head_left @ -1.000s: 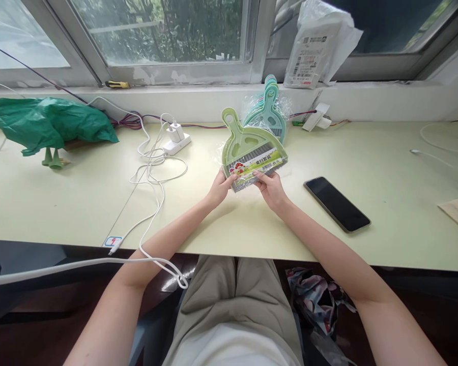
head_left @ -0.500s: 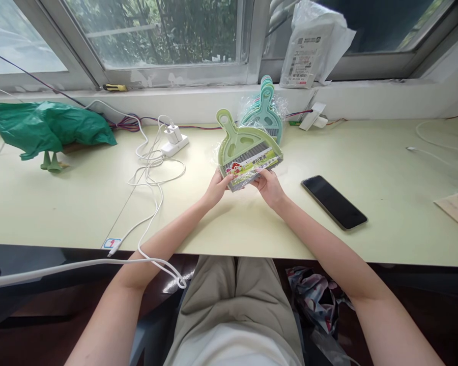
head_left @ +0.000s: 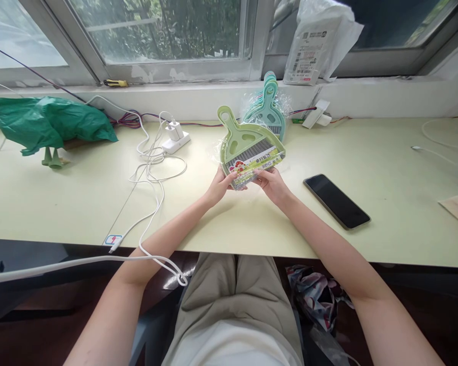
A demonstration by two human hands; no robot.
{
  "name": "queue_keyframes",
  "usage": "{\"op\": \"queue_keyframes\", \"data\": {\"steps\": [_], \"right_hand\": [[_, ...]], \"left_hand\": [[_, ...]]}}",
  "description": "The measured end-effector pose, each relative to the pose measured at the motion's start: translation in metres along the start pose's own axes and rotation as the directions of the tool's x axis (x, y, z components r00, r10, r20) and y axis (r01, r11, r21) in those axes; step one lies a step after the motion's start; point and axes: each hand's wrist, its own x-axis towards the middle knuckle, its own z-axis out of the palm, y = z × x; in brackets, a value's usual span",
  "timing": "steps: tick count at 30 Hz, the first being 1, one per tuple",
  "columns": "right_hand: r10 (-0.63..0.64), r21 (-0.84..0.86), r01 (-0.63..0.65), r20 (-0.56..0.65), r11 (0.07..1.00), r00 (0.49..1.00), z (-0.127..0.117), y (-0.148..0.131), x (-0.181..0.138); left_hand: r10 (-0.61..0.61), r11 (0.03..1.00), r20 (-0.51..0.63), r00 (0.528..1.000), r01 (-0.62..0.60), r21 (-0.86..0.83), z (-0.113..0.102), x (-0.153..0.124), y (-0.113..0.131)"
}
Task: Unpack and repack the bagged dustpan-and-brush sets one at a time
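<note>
A small green dustpan and brush set (head_left: 244,142) in clear plastic wrap, with a printed label across its lower edge, is held upright just above the pale table (head_left: 61,203). My left hand (head_left: 222,185) pinches its lower left corner. My right hand (head_left: 273,182) grips the lower right edge by the label. Behind it, a stack of wrapped teal dustpan sets (head_left: 267,109) leans near the windowsill.
A black phone (head_left: 336,201) lies face up to the right. White cables (head_left: 152,168) and a charger on a power strip (head_left: 174,138) sit to the left. A green plastic bag (head_left: 49,122) lies far left, and a white parcel (head_left: 316,40) rests on the sill.
The dustpan set has tilted slightly more upright and both hands have shifted a little along its bottom edge. Nothing else on the table has moved.
</note>
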Motion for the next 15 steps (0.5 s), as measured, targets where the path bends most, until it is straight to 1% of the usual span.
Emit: {"op": "queue_keyframes", "data": {"steps": [15], "right_hand": [[0.006, -0.011, -0.006, -0.019, 1.0, 1.0, -0.0006, 0.0011, 0.0008]], "left_hand": [[0.009, 1.0, 0.002, 1.0, -0.009, -0.007, 0.0009, -0.0006, 0.0006]]}}
